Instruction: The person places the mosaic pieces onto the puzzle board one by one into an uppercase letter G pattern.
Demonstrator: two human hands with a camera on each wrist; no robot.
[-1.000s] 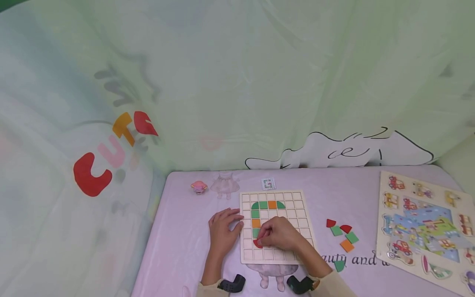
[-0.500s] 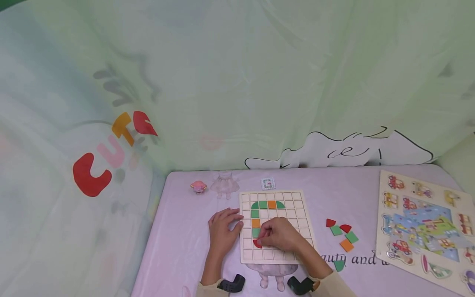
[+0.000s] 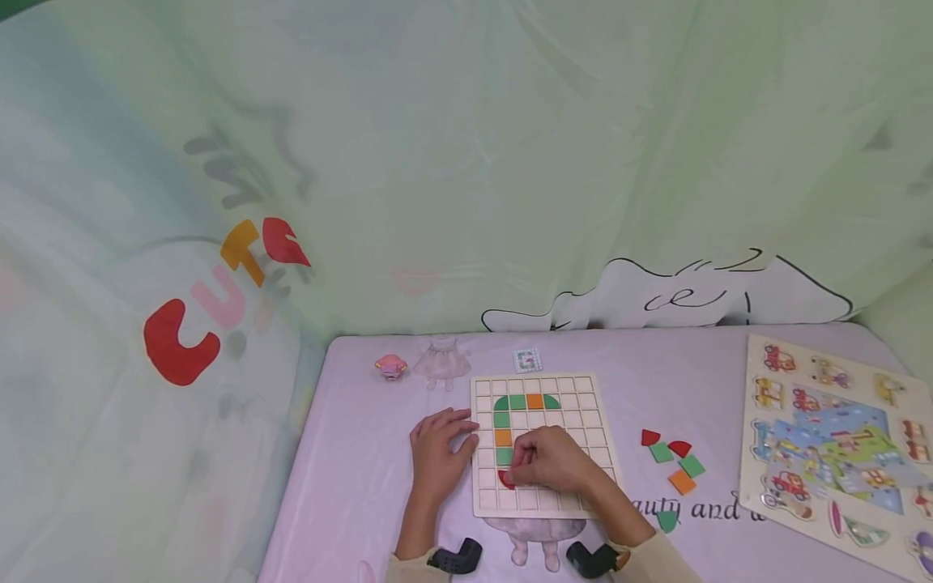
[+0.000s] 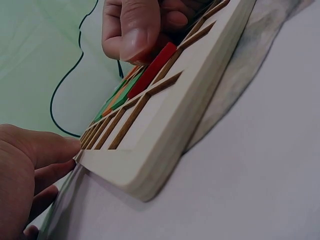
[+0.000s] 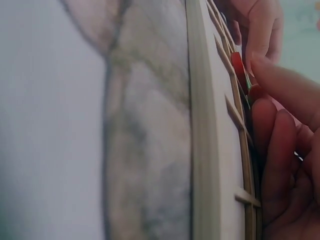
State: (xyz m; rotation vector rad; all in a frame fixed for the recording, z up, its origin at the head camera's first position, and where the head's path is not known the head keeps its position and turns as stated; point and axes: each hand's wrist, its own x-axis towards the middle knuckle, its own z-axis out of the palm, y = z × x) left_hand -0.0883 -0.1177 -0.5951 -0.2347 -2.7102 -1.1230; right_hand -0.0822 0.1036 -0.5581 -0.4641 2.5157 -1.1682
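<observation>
A light wooden grid board [image 3: 576, 502] lies on the table. Green and orange tiles line its upper row and left column. A red quarter-circle tile [image 3: 506, 479] sits at the lower end of that column, just under a green tile [image 3: 504, 457]. My right hand [image 3: 550, 460] pinches this red tile between thumb and fingertips, its other fingers curled; in the left wrist view the red tile [image 4: 152, 71] shows beneath the thumb. My left hand [image 3: 440, 449] rests at the board's left edge, fingers extended and touching its rim [image 4: 120, 175].
Loose tiles lie right of the board: red ones [image 3: 679, 448], green ones [image 3: 691, 466], an orange square [image 3: 682, 482]. A small pattern card [image 3: 527, 361] and a pink toy figure [image 3: 391, 368] stand behind. A picture puzzle board [image 3: 824, 364] occupies the far right.
My right hand has shifted very slightly to the right, and a little more of the red tile shows. The left hand and the board stay in place.
</observation>
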